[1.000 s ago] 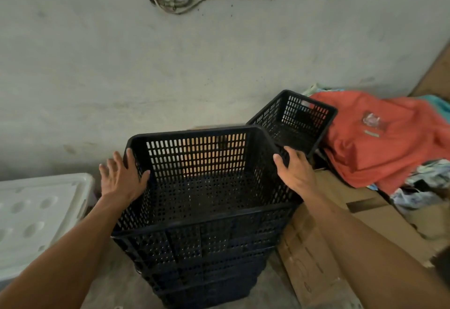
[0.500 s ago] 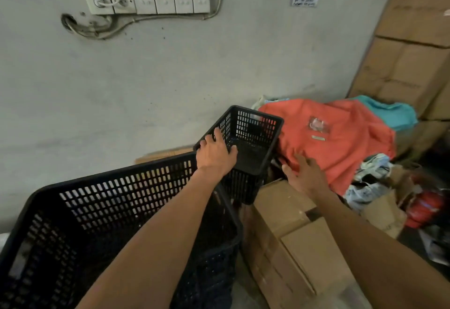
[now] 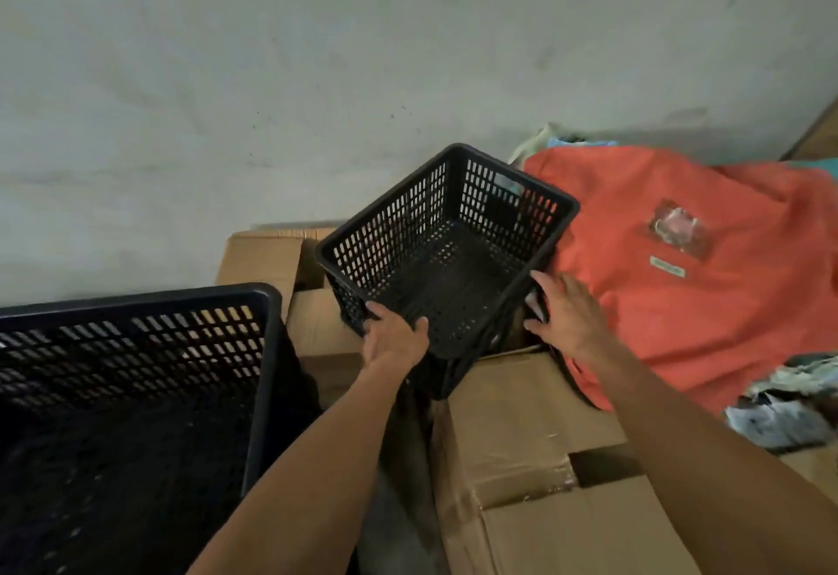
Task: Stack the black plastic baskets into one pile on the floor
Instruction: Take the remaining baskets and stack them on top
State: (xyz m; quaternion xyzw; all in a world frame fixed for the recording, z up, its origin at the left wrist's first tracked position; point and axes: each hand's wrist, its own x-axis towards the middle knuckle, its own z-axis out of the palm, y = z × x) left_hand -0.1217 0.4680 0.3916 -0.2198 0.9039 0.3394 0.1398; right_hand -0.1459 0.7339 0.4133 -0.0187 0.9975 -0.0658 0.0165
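Note:
A small black plastic basket [image 3: 446,229] sits tilted on cardboard boxes in the middle of the view, its open top facing me. My left hand [image 3: 393,338] grips its near rim, thumb inside. My right hand [image 3: 564,311] lies flat against the basket's right side with fingers spread. At the lower left stands the pile of larger black baskets [image 3: 254,393]; only the top one's rim and inside show.
Brown cardboard boxes [image 3: 521,429] lie under and in front of the small basket. An orange garment [image 3: 680,293] is heaped to the right, with other cloth and bags [image 3: 784,415] at the far right. A grey wall [image 3: 317,75] is behind.
Both hands left the big stack and reached right. The left hand shifted from the small basket's far-left rim to its near rim; the right hand came against its right side. The view swung down.

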